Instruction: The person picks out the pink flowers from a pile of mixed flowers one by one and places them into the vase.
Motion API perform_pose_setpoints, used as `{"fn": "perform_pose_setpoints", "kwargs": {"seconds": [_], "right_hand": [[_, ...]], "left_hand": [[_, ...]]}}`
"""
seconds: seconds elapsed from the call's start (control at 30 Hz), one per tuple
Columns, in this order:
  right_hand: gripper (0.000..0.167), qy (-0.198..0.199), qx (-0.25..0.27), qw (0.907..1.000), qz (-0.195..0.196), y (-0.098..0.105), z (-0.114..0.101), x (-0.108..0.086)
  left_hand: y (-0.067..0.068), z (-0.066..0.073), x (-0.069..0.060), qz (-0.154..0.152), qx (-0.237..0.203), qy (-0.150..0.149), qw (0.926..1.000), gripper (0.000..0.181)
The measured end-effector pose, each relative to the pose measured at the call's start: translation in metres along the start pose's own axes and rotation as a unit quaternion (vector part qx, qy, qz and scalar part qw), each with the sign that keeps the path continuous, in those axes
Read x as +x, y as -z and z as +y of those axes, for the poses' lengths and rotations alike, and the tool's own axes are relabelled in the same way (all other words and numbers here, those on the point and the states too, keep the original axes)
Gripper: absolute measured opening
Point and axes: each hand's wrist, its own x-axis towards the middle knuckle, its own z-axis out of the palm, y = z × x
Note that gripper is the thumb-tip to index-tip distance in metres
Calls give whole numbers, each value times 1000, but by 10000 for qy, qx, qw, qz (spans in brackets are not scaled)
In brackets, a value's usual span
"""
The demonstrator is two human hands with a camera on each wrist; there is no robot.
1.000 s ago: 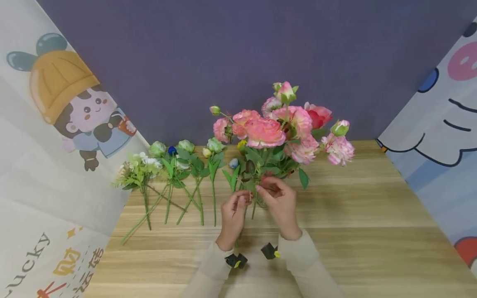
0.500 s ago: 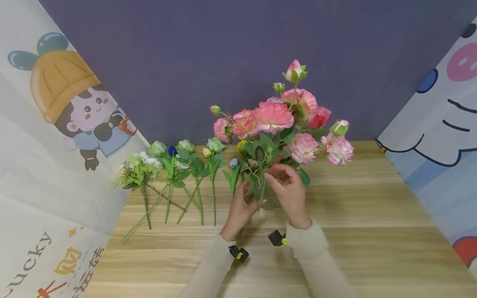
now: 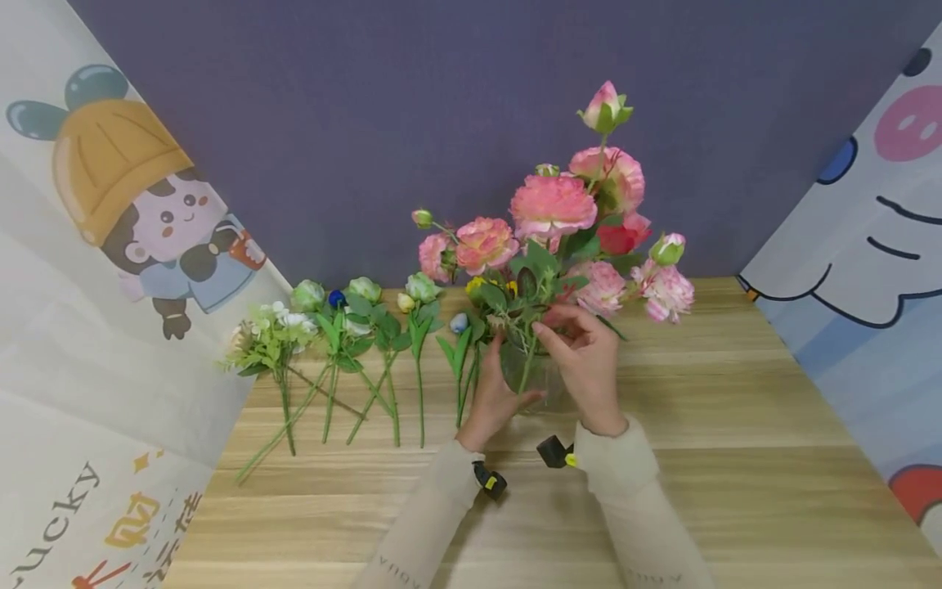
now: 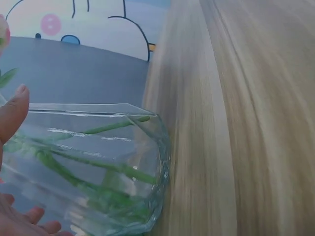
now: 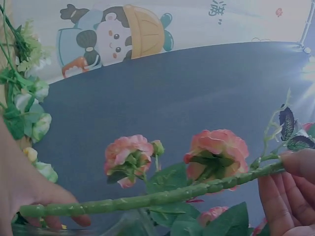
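In the head view my right hand pinches the green stem of a pink artificial flower between thumb and fingers. The stem slants in front of a clear glass vase, its lower end outside the glass. My left hand is spread at the vase's left side, thumb across the front; whether it touches the glass is unclear. In the left wrist view several green stems show inside the glass. Pink flowers such as a large bloom and a tall bud rise above the hands.
Several artificial stems lie in a row left of the vase, among them a white-flowered spray, a green-white rose and a blue bud. A dark panel stands behind the wooden table, with printed sheets at both sides.
Both hands have moved right and slightly away from me, the right one raising the pinched flower stem. My left hand has let go of the stem and spread beside the vase.
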Motion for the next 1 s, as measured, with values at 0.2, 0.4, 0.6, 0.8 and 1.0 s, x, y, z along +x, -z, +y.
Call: {"fn": "perform_pose_setpoints", "kwargs": {"seconds": [0.2, 0.4, 0.6, 0.8, 1.0], "right_hand": [[18, -47, 198, 9996, 195, 3, -2, 2], [17, -47, 448, 9988, 189, 4, -3, 2], [19, 9, 26, 9997, 230, 4, -5, 4], [18, 52, 136, 9996, 247, 5, -4, 7], [20, 86, 459, 9986, 255, 7, -4, 7]], "left_hand": [[-9, 7, 3, 156, -390, 14, 9991, 110], [-11, 22, 9, 481, -847, -907, 9911, 98], [-19, 14, 15, 646, -865, -1054, 9886, 91], [-28, -6, 19, 692, -511, -832, 9928, 90], [-32, -12, 21, 810, -422, -1091, 9898, 89]]}}
